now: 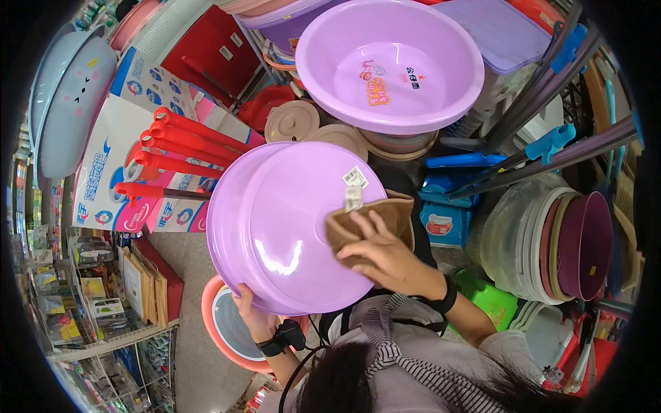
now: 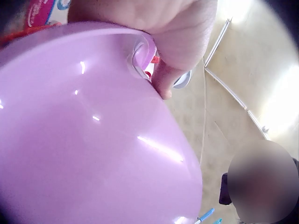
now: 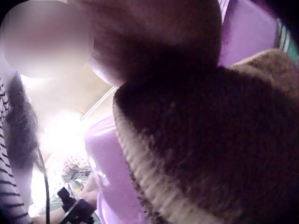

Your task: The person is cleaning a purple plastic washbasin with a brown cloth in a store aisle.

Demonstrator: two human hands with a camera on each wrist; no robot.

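A glossy light-purple plastic basin [image 1: 286,199] is tilted with its underside toward me, a barcode sticker [image 1: 355,176] near its upper edge. At its lower left rim my left hand [image 1: 254,315] grips the basin, with the thumb showing; the left wrist view has this hand [image 2: 159,30] at the rim too. My right hand [image 1: 385,258] presses a brown cloth [image 1: 399,217] against the basin's underside, fingers spread over it. Close up in the right wrist view, the cloth [image 3: 219,140] shows a pale stitched edge, with the palm [image 3: 154,37] just above.
Ahead stands another purple basin [image 1: 413,89] with printed stickers. Red-handled poles [image 1: 186,148] lean by printed cartons [image 1: 103,168] on the left. Stacked buckets [image 1: 582,248] and blue-fitted poles [image 1: 551,144] crowd the right. Below is a pink-rimmed tub [image 1: 210,310]; shelves of packaged goods [image 1: 89,289] line the left.
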